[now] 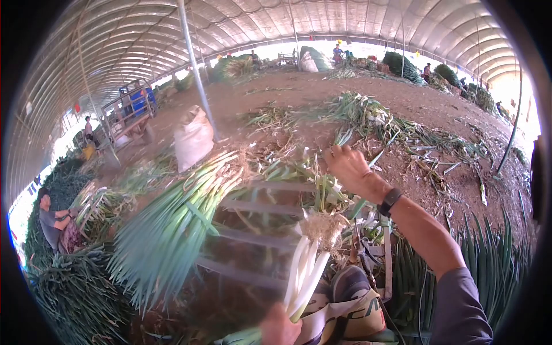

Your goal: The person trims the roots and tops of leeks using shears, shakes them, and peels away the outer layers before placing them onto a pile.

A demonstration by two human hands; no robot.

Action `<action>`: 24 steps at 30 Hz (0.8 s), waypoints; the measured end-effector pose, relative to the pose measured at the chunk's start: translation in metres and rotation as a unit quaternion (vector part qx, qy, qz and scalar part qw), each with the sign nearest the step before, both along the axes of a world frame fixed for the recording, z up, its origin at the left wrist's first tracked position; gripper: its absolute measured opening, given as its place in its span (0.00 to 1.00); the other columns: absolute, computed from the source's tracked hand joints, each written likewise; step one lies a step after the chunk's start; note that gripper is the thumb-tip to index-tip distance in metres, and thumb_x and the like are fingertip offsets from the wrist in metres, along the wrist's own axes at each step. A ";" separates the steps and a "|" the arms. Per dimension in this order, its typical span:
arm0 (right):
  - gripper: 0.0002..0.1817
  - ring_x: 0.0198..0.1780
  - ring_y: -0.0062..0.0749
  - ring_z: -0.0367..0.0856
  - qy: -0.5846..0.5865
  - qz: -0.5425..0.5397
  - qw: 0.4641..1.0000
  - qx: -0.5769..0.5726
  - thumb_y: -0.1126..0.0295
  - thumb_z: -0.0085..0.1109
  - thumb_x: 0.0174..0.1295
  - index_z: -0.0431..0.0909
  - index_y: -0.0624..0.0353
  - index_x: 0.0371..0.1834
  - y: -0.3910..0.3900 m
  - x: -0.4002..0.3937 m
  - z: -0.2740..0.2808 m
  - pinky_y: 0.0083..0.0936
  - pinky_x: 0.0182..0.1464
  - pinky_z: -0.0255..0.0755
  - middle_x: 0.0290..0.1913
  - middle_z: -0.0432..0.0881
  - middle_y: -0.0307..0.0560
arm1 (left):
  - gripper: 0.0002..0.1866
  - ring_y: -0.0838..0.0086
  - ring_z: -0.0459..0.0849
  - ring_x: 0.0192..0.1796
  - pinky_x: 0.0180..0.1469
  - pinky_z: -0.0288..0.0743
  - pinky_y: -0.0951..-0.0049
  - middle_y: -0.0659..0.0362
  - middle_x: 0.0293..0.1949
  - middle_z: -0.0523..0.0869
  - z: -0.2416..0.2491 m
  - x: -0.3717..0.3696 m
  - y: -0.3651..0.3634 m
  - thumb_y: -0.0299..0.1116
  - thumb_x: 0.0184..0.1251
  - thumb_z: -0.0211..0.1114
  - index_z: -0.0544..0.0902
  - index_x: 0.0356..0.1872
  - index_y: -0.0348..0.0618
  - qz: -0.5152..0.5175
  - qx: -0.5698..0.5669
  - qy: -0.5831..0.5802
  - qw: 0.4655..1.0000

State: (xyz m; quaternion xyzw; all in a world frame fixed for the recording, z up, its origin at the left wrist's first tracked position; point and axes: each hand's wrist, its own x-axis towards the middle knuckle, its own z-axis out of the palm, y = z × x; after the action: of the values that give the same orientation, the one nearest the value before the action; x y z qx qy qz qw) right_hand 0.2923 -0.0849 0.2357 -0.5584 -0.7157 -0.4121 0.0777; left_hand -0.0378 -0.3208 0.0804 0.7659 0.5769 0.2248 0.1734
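Observation:
My left hand (280, 328), blurred at the bottom edge, is closed around a small bunch of green onions (307, 267). Their white stalks point up and away, with the tangled roots (323, 227) at the top; the leaves run out at lower left. My right hand (349, 168) is raised beyond the roots, apart from the bunch, its fingers curled; what they hold, if anything, is hidden. Some green leaves (343, 136) show just past its fingertips. Left of the slatted rack (256, 237) lies a big tied bundle of green onions (181, 215), roots toward the far side.
A white sack (192, 138) stands by a metal pole (198, 69). Trimmed leaves (368, 112) litter the dirt floor. More green onions lie at lower left (80, 293) and right (489, 270). A co-worker (52, 221) sits far left. A cart (129, 112) stands behind.

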 end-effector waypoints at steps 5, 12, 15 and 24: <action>0.16 0.34 0.36 0.84 0.250 0.097 0.909 -0.318 0.64 0.65 0.64 0.79 0.66 0.46 -0.055 -0.043 0.011 0.34 0.31 0.82 0.36 0.82 0.50 | 0.28 0.44 0.86 0.36 0.34 0.82 0.51 0.39 0.41 0.84 -0.005 0.001 -0.001 0.34 0.59 0.69 0.74 0.58 0.28 -0.007 0.045 0.019 0.999; 0.05 0.30 0.27 0.79 -0.019 0.099 0.964 -0.246 0.70 0.66 0.57 0.81 0.59 0.30 -0.062 -0.064 -0.038 0.26 0.28 0.77 0.27 0.79 0.40 | 0.24 0.46 0.85 0.35 0.31 0.81 0.52 0.41 0.37 0.83 -0.011 0.006 -0.007 0.32 0.60 0.68 0.75 0.55 0.30 -0.025 0.102 0.052 0.993; 0.02 0.29 0.24 0.75 -0.097 -0.036 0.981 -0.165 0.74 0.65 0.53 0.81 0.57 0.29 -0.032 -0.020 -0.022 0.22 0.25 0.72 0.27 0.78 0.38 | 0.23 0.45 0.85 0.37 0.32 0.81 0.51 0.41 0.38 0.83 -0.009 0.002 -0.008 0.33 0.61 0.67 0.76 0.56 0.32 -0.005 0.070 0.036 0.997; 0.23 0.40 0.51 0.83 0.246 0.102 0.938 -0.221 0.67 0.68 0.57 0.75 0.61 0.54 -0.089 0.004 -0.035 0.45 0.42 0.79 0.42 0.80 0.52 | 0.28 0.64 0.86 0.30 0.38 0.87 0.62 0.50 0.33 0.86 0.048 -0.063 0.063 0.40 0.53 0.80 0.78 0.48 0.34 0.082 -0.063 -0.106 0.989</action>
State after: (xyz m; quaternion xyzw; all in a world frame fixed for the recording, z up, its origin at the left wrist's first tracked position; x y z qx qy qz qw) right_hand 0.2963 -0.1736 0.2008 -0.5698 -0.8001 -0.0836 0.1678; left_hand -0.1006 -0.2583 0.1280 0.6755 0.6292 0.2813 0.2621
